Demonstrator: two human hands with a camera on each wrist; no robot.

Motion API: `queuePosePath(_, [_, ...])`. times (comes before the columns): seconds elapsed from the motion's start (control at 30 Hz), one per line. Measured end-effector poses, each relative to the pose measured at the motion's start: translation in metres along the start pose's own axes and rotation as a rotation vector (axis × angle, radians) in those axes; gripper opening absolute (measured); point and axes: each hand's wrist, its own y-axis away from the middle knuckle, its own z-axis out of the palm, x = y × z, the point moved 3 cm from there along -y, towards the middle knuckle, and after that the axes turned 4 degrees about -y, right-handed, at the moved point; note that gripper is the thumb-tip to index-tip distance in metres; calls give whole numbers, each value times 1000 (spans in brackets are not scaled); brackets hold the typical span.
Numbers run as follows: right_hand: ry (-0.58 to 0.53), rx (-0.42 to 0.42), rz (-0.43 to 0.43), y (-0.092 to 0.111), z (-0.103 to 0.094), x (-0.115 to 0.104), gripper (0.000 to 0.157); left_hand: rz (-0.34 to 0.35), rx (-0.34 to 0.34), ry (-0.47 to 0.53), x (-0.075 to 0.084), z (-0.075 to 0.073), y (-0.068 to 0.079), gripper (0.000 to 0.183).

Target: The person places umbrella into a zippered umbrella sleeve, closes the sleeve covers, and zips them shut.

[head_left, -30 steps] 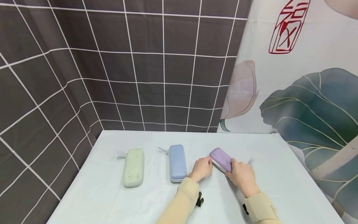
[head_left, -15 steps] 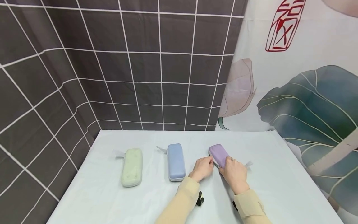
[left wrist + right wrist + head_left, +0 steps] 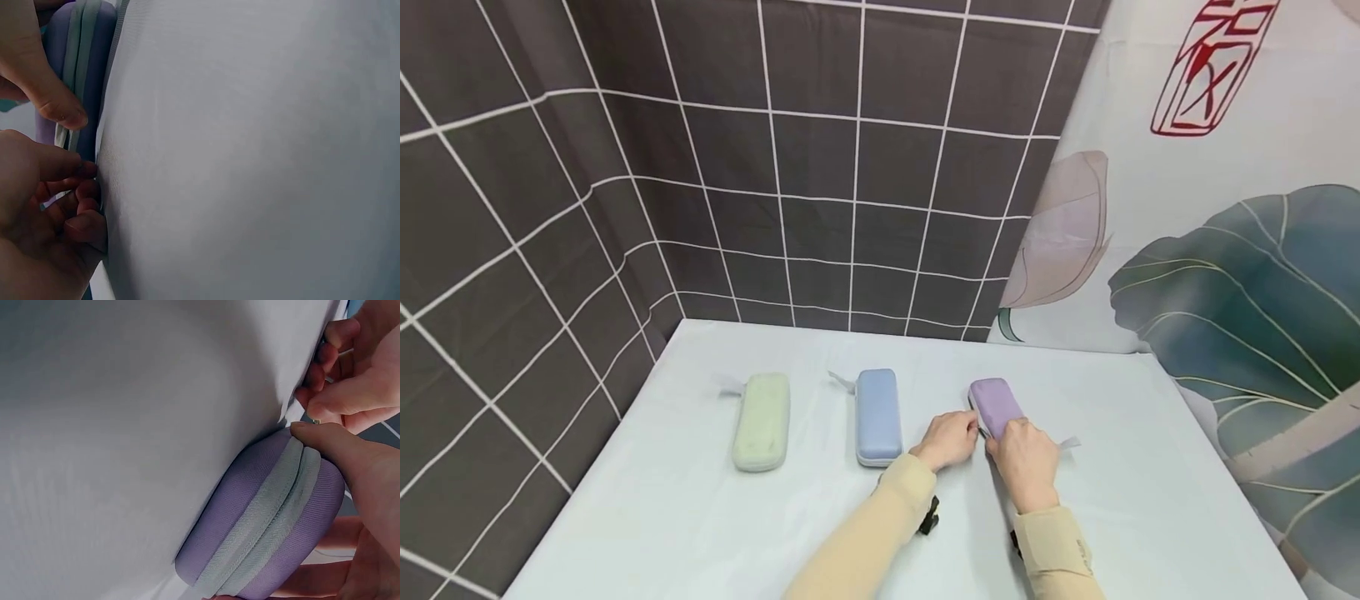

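A purple zip case (image 3: pixel 994 405) lies at an angle on the white table, right of centre in the head view. My right hand (image 3: pixel 1026 461) grips its near end, with the thumb on the zip side in the right wrist view. Pale zip tape (image 3: pixel 265 512) runs along the side of the case, its two halves lying close together there. My left hand (image 3: pixel 950 439) is at the left side of the case. Its thumb and finger pinch a small metal zip pull (image 3: pixel 317 421), mostly hidden by the fingertips.
A blue zip case (image 3: pixel 878 417) lies just left of my left hand, and a light green one (image 3: pixel 762 422) lies farther left. Each has a pale loop tab at its side. A dark gridded curtain (image 3: pixel 820 225) hangs behind the white table (image 3: pixel 700 533).
The purple case has turned to lie more nearly front to back. My right hand has moved left with its near end, while my left hand keeps its place beside it. The head view has shifted slightly.
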Motion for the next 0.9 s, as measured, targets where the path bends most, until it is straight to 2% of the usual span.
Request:
queuePosePath(0.4, [-15,-51,-2,-2,-1,2,52,-8,-18,18,0,-3,4,24])
queuePosePath(0.63, [-23,-71,-17,-2,-1,2,51,43,-21,-21,1,-4,7,23])
queuePosePath(0.9, [-49,-200,-9,-7,-3,9,46,100,-13,-43,3,-3,9,24])
